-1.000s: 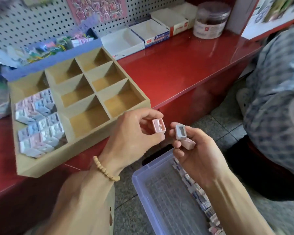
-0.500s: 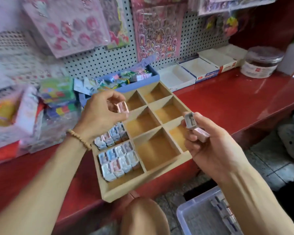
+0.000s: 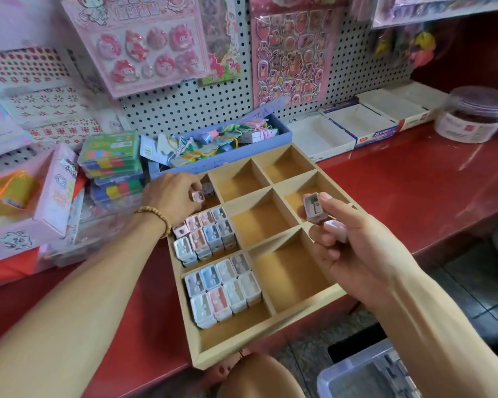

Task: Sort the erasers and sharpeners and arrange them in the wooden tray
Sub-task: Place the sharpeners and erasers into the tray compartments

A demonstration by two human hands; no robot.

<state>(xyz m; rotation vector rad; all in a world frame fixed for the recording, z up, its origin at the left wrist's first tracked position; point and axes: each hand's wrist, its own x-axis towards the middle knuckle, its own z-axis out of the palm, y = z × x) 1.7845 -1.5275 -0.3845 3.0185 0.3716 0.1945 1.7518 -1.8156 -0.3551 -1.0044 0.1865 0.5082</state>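
two left compartments of wooden tray [image 3: 243,350] filled with sharpeners [image 3: 223,288], left hand [image 3: 171,193] pinching pink sharpener [image 3: 197,196] into third, right hand [image 3: 354,248] holding two spare sharpeners [image 3: 316,209], other compartments bare.

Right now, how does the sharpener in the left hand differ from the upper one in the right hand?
The pink sharpener is pinched by the left hand low over the wooden tray's far-left compartment; the grey sharpener is held higher by the right hand, above the right column. The pink one is partly hidden by fingers; the grey one shows its open face. Both are small, boxy sharpeners.
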